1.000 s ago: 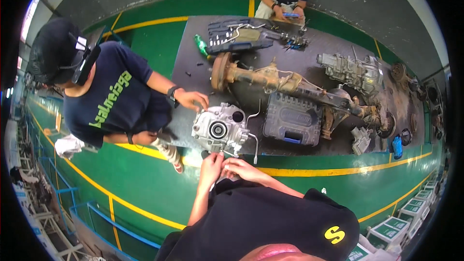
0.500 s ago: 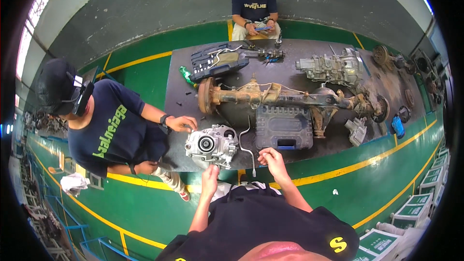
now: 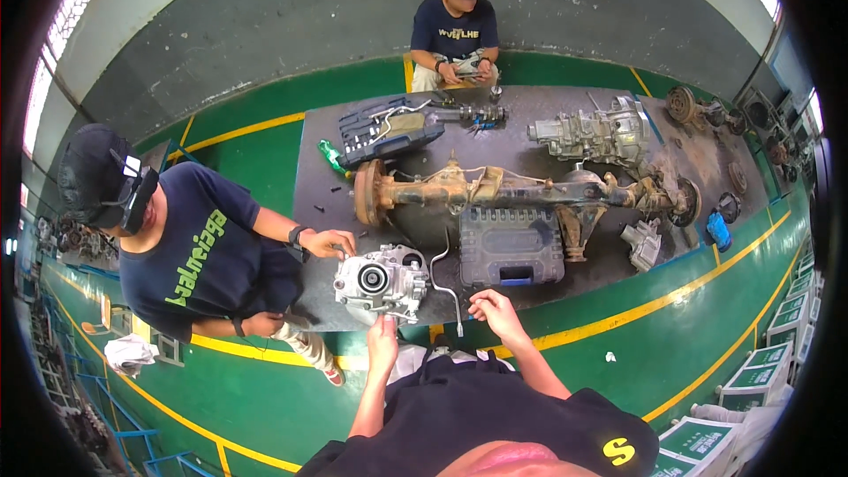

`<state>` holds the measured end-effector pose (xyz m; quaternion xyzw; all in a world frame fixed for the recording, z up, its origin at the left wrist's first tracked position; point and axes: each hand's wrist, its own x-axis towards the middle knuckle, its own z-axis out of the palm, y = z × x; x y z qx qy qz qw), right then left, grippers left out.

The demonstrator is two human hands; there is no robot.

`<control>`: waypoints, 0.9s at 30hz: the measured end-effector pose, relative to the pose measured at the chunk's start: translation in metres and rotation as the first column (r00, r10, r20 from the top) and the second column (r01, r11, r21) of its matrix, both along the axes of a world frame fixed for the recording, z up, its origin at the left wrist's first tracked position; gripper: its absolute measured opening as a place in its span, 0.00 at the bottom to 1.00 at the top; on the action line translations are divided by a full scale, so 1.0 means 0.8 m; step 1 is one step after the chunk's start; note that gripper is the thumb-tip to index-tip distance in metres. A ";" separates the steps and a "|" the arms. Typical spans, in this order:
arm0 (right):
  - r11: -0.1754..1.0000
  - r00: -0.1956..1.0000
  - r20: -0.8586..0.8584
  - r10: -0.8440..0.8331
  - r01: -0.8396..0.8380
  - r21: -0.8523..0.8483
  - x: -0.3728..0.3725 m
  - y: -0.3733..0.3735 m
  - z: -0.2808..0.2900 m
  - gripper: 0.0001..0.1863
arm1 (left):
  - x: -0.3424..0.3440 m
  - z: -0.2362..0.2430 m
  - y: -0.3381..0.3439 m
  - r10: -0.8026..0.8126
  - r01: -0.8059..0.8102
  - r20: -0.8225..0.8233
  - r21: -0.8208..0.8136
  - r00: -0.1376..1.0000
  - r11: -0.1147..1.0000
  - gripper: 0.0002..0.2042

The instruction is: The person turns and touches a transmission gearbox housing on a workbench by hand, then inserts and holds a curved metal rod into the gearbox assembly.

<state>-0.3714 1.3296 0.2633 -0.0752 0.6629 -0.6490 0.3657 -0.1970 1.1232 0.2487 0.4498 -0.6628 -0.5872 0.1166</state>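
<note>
A silver metal gear housing [image 3: 382,281] with a round dark-ringed opening on top stands at the table's near edge. My left hand [image 3: 382,342] is closed at the housing's near side; whatever its fingers grip is too small or hidden to name. To the right of the housing lies a bent steel speed wrench [image 3: 447,290], its socket end toward me. My right hand [image 3: 499,314] hovers just right of that end, fingers curled together, apart from the wrench. I cannot make out anything between them. A co-worker's hand [image 3: 329,243] rests close to the housing's far left side.
Beyond the wrench sits a closed dark tool case [image 3: 511,246]. A rusty axle [image 3: 521,192] spans the table [image 3: 325,299]. Behind it are an open socket set [image 3: 389,131] and a gearbox [image 3: 594,134]. One person stands at left; another sits at the far side.
The whole view has shifted slightly. Both my hands keep nearly the same places beside the housing and the wrench. The seated person's head and hand-held device have turned a little.
</note>
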 end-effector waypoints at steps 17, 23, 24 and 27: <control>0.955 0.960 -0.058 0.274 -0.264 0.133 0.002 -0.043 -0.007 0.11 | 0.004 -0.025 0.003 -0.026 -0.004 -0.151 -0.193 0.988 0.981 0.17; 0.952 0.962 -0.025 0.272 -0.265 0.154 0.010 -0.041 -0.013 0.11 | 0.005 -0.030 -0.001 -0.041 0.018 -0.103 -0.214 0.994 0.977 0.19; 0.942 0.964 0.007 0.266 -0.262 0.211 0.011 -0.039 -0.014 0.11 | 0.005 -0.030 -0.002 0.006 -0.020 -0.060 -0.235 0.998 0.972 0.19; 0.945 0.958 -0.041 0.285 -0.274 0.182 0.011 -0.035 -0.013 0.12 | 0.001 -0.023 -0.005 -0.063 0.041 -0.070 -0.279 0.996 0.959 0.19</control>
